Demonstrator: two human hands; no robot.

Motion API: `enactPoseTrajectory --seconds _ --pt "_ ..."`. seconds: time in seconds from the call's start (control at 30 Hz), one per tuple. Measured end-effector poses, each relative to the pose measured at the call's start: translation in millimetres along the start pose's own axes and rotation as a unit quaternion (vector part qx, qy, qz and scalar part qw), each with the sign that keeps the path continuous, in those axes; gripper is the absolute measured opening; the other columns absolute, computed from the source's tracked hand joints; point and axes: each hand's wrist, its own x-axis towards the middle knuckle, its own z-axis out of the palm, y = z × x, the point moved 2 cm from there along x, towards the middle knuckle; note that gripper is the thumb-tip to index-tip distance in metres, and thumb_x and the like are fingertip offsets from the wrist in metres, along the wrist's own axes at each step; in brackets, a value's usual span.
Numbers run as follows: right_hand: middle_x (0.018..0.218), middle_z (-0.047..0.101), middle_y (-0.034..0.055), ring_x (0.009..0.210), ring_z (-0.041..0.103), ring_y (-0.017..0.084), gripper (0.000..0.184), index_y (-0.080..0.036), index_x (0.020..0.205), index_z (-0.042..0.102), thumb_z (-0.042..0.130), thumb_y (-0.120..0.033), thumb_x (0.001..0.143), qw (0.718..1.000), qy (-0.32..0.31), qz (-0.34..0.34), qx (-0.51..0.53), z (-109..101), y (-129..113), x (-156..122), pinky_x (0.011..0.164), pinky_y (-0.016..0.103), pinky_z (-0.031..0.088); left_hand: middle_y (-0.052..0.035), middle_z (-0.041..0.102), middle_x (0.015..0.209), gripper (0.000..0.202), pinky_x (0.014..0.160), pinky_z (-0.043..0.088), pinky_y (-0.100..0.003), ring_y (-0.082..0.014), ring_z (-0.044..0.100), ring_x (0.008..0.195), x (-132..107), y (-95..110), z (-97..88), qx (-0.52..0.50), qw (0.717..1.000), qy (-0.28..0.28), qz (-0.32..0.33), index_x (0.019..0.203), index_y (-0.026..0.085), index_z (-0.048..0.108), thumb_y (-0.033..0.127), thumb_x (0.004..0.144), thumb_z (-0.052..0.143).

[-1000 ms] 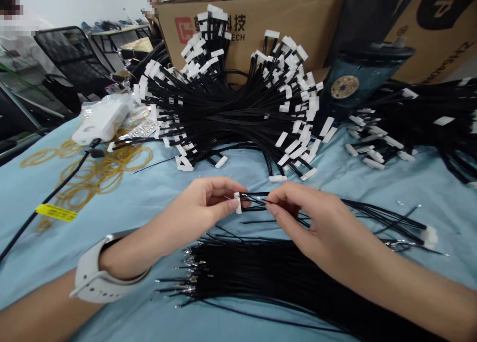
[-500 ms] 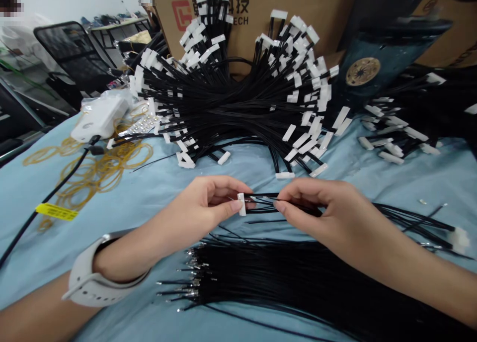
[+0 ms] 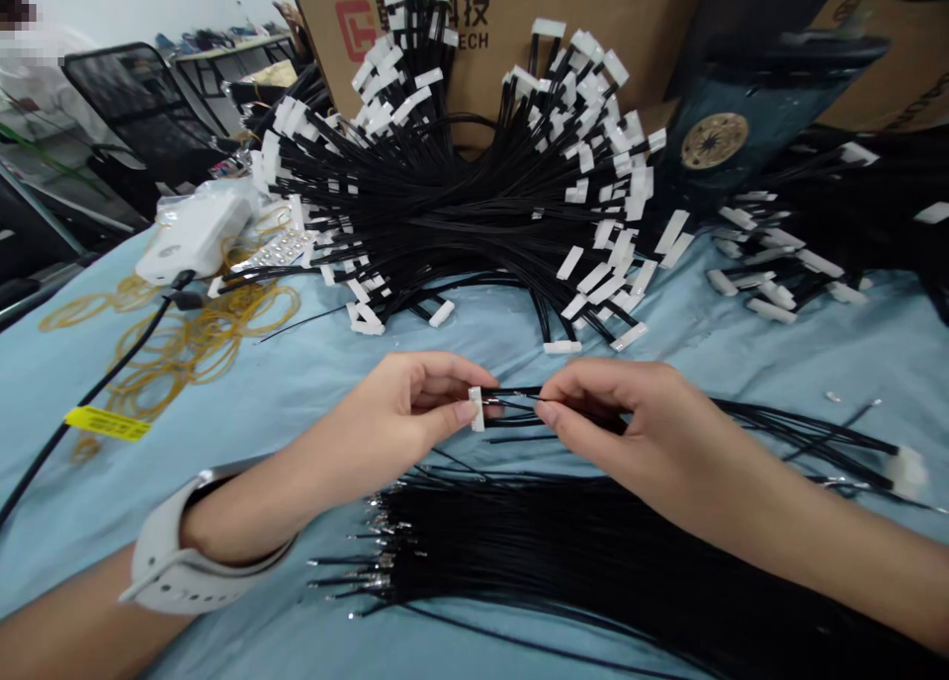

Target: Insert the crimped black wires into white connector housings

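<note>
Blue cloth (image 3: 297,374), right hand (image 3: 630,433) pinching wire (image 3: 519,399) nearer connector (image 3: 475,409), left hand (image 3: 400,413) steady

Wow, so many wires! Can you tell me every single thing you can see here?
small white plastic connector: one, white, pinched in the left hand.
thin black wires: a few, black, between connector and right hand.
loose black wires with bare metal tips: many, black, bundled nearest the person.
heap of black wire sets with white plugs: many, black and white, behind the hands.
smaller heap of wire sets: many, black and white, far right.
yellow rubber bands: many, yellow, left.
white boxy device: one, white, far left.
black cable: one, black, from that device.
yellow tag: one, yellow, on the cable.
brown cardboard box: one, brown, back.
light blue cloth: one, blue, under everything.
white wristwatch: one, white, left wrist.
left hand: grip shut on connector.
right hand: grip shut on wires.
</note>
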Motion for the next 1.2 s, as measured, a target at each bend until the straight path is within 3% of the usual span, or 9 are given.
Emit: enactPoseTrajectory --seconds 0.73,1.2 --pt "0.059 0.049 -0.0046 0.055 0.043 0.008 0.018 -0.02 0.068 0.055 0.051 -0.023 0.085 0.999 -0.012 0.004 0.041 4.6 2.6 -0.2 0.047 0.02 0.032 -0.0015 0.073 0.08 0.013 0.062 0.047 -0.02 -0.0122 0.066 0.071 -0.1 -1.0 1.2 0.014 1.0 -0.004 0.013 0.09 0.015 0.065 0.011 0.078 0.062" --pt "0.06 0.051 -0.0044 0.055 0.044 0.008 0.014 -0.019 0.07 0.057 0.053 -0.02 0.083 0.998 -0.026 -0.023 0.059 2.9 4.7 1.6 0.048 0.019 0.033 -0.0051 0.075 0.088 0.015 0.073 0.05 -0.024 -0.016 0.069 0.082 2.1 -6.1 -1.2 -0.022 0.999 -0.028 0.004 0.092 0.014 0.064 0.013 0.077 0.064"
